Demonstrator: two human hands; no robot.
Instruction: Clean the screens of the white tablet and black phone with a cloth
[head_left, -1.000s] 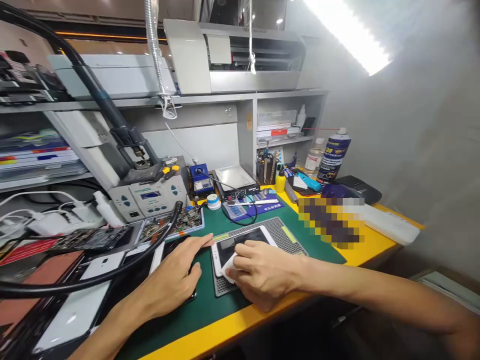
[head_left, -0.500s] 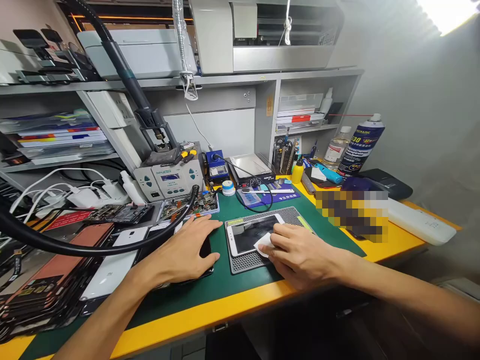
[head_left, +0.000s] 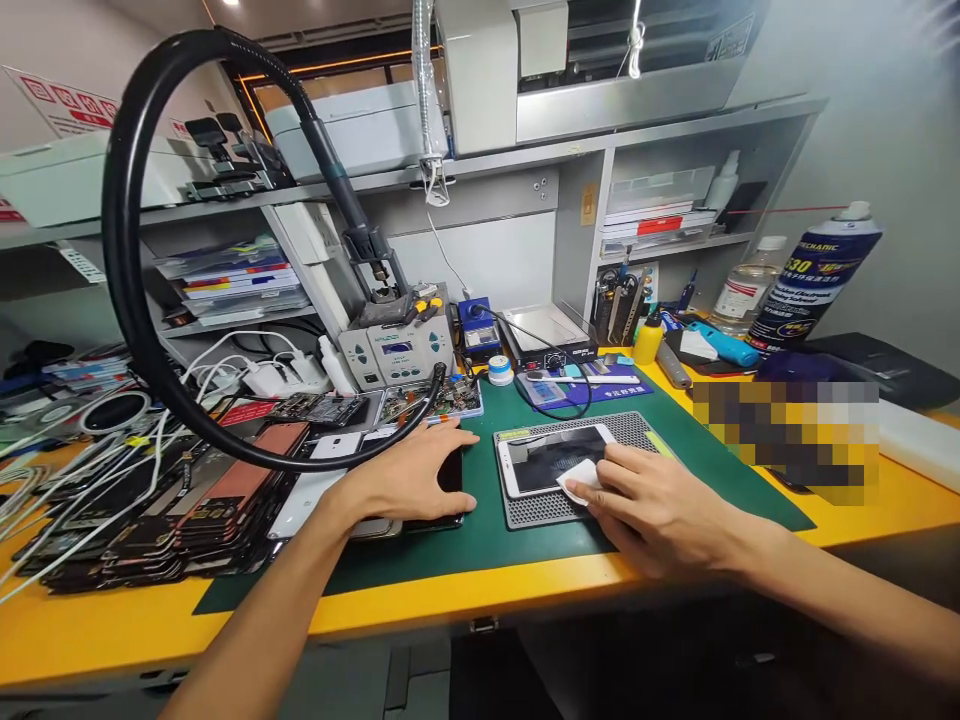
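Observation:
A white phone with a dark screen lies face up on a grey perforated pad. My right hand pinches a folded white wipe at the phone's lower right edge. Smudges show on the screen near the wipe. To the left, my left hand spreads its fingers over a dark phone, which it partly hides. Whether the palm presses on that phone I cannot tell. Beside the left wrist is a white phone back.
A green mat covers much of the yellow bench. Stacked phone parts crowd the left. A black hose arches over my left forearm from the soldering station. A spray can and bottle stand back right.
The view has swung left, so the bench appears shifted right and more of the stacks shows. Both hands stay at nearly the same places beside the phones, the right still pinching the wipe.

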